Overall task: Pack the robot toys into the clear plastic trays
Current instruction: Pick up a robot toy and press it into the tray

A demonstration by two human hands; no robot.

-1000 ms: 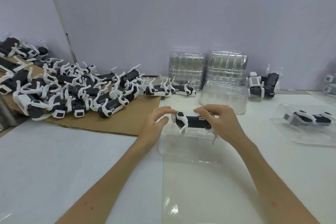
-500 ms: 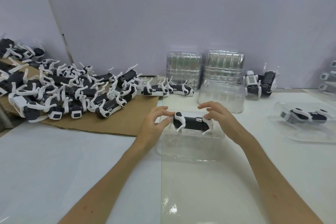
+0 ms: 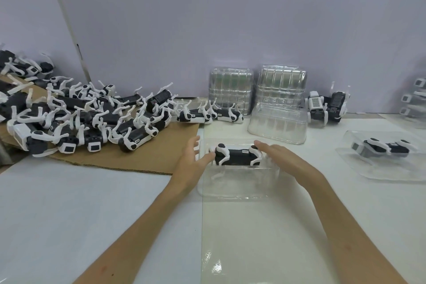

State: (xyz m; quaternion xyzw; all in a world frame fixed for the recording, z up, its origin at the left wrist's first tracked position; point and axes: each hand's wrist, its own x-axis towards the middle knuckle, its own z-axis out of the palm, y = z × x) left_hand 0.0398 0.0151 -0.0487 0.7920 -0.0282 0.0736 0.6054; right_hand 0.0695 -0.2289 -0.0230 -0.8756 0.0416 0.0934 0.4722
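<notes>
A black and white robot toy (image 3: 237,155) lies on its side in a clear plastic tray (image 3: 235,180) in front of me. My left hand (image 3: 193,159) is at the toy's left end, fingers straight, thumb tip touching it. My right hand (image 3: 283,159) lies flat by the toy's right end, fingertips near its white leg. Neither hand grips the toy. A big pile of loose robot toys (image 3: 76,117) covers a brown cardboard sheet (image 3: 138,157) on the left. At the right, another clear tray (image 3: 389,163) holds a packed toy (image 3: 382,148).
Two stacks of empty clear trays (image 3: 255,90) stand against the back wall, with one loose tray (image 3: 277,124) in front. Two upright robot toys (image 3: 327,106) stand right of the stacks. More packed toys (image 3: 415,99) sit at the far right edge. The table is white.
Both hands have let go of the toy and opened out; it now rests lower in the tray. The fingers that pinched its ends are straight.
</notes>
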